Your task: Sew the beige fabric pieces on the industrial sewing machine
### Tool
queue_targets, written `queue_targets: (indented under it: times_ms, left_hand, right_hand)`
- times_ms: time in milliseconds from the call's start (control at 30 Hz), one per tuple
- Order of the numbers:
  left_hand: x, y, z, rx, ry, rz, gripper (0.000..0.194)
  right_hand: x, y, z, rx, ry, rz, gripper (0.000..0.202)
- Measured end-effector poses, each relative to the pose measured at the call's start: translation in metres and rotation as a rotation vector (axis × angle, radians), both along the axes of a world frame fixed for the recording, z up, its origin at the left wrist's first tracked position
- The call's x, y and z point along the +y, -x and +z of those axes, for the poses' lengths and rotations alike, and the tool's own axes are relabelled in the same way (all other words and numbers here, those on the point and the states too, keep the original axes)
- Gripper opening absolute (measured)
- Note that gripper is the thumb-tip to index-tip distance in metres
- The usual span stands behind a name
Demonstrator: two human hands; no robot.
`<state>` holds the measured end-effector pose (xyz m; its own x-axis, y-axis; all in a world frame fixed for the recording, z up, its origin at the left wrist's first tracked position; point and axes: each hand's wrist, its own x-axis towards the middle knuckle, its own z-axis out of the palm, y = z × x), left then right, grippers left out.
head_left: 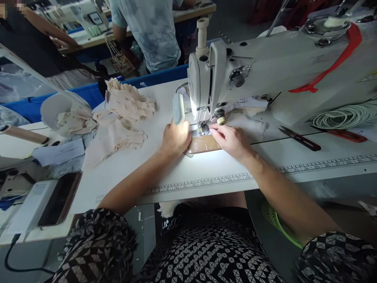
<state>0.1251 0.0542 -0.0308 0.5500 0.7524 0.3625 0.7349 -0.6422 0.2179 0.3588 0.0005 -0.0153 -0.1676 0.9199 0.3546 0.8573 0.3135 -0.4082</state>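
A white sewing machine (265, 67) stands over the white table, its lamp lighting the needle area. My left hand (176, 137) is at the left of the needle, beside the pale lamp head (178, 109), fingers curled; what it holds, if anything, is hidden. On the right of the presser foot, my right hand (231, 139) has thumb and index finger pinched close to a round metal part (204, 129); anything between the fingertips is too small to make out. Between the hands lies a tan plate (204, 144) with loose thread bits on it.
Stacks of beige fabric pieces (126, 102) lie at the left. Thread snips (299, 138), a red-handled tool (347, 135) and a coiled pale cord (344, 116) are at the right. A phone (60, 198) rests at the lower left. Two people are beyond the table.
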Motion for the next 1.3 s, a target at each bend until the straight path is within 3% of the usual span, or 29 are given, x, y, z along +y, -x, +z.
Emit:
queue_targets:
  times_ms: [133, 300, 400, 467, 600, 667, 767, 933, 1000, 1167, 1300]
  left_hand:
    - [0.007, 0.015, 0.014, -0.005, 0.148, 0.192, 0.021]
    - [-0.014, 0.028, 0.042, -0.306, 0.475, 0.156, 0.029]
    - [-0.041, 0.031, 0.054, -0.456, 0.533, 0.111, 0.036]
    - [-0.056, 0.034, 0.057, -0.51, 0.555, 0.11, 0.039]
    - [-0.07, 0.052, 0.054, -0.656, 0.614, 0.169, 0.041]
    - [-0.069, 0.066, 0.05, -0.714, 0.668, 0.206, 0.041]
    - [-0.065, 0.086, 0.046, -0.602, 0.655, 0.266, 0.031]
    - [-0.059, 0.106, 0.036, -0.102, 0.381, 0.414, 0.007]
    - [-0.054, 0.115, 0.031, 0.038, 0.306, 0.427, 0.008]
    - [-0.029, 0.145, 0.032, 0.132, 0.003, 0.398, 0.017]
    - [-0.003, 0.158, 0.034, 0.281, 0.06, 0.454, 0.026]
  right_hand:
    - [-0.004, 0.011, -0.002, 0.005, 0.051, 0.058, 0.028]
    - [-0.013, 0.033, 0.005, -0.002, 0.12, 0.076, 0.019]
    - [-0.016, 0.049, 0.01, -0.026, 0.17, 0.018, 0.032]
    - [-0.014, 0.059, 0.012, -0.011, 0.182, -0.013, 0.032]
    - [-0.011, 0.066, 0.013, 0.121, 0.148, 0.065, 0.009]
    - [-0.01, 0.063, 0.013, 0.147, 0.123, 0.11, 0.016]
    - [-0.011, 0.056, 0.014, 0.067, 0.062, 0.14, 0.023]
    - [-0.011, 0.052, 0.011, -0.213, -0.108, 0.197, 0.026]
    - [-0.01, 0.051, 0.008, -0.292, -0.124, 0.171, 0.029]
    - [-0.009, 0.042, -0.004, -0.317, -0.136, 0.076, 0.028]
    - [-0.008, 0.035, -0.008, -0.243, -0.121, 0.091, 0.032]
